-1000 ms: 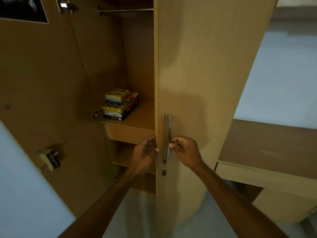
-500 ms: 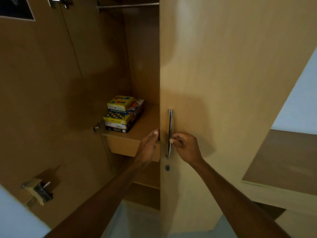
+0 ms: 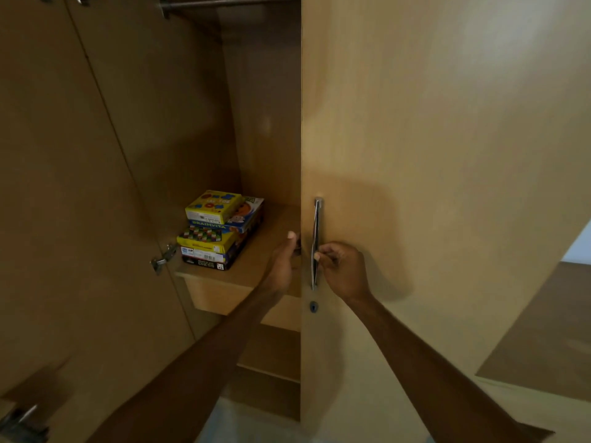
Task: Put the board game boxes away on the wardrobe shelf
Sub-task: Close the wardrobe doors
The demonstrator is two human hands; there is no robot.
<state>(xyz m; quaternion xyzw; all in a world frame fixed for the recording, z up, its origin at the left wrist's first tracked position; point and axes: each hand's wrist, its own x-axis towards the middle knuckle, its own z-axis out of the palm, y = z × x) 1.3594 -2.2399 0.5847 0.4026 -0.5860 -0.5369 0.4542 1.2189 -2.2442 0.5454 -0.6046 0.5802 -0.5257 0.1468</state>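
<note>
Several board game boxes (image 3: 219,230) lie stacked on the wardrobe shelf (image 3: 256,266), a small yellow box on top and a black chess box at the bottom. The wardrobe's right door (image 3: 415,155) stands partly open in front of me. My right hand (image 3: 343,270) pinches the door's metal handle (image 3: 316,244) low down. My left hand (image 3: 283,260) holds the door's left edge, thumb up, its fingers hidden behind the door.
The left door (image 3: 64,187) is swung wide open, with a hinge (image 3: 163,259) at shelf height. A hanging rail (image 3: 230,1) runs across the top. A lower shelf (image 3: 271,353) sits below. A wooden desk top (image 3: 550,330) is at the right. A keyhole (image 3: 313,306) sits below the handle.
The view has come closer to the wardrobe and the right door has swung across, covering more of the opening. Both hands have stayed on the door, the left hand's thumb now pointing up.
</note>
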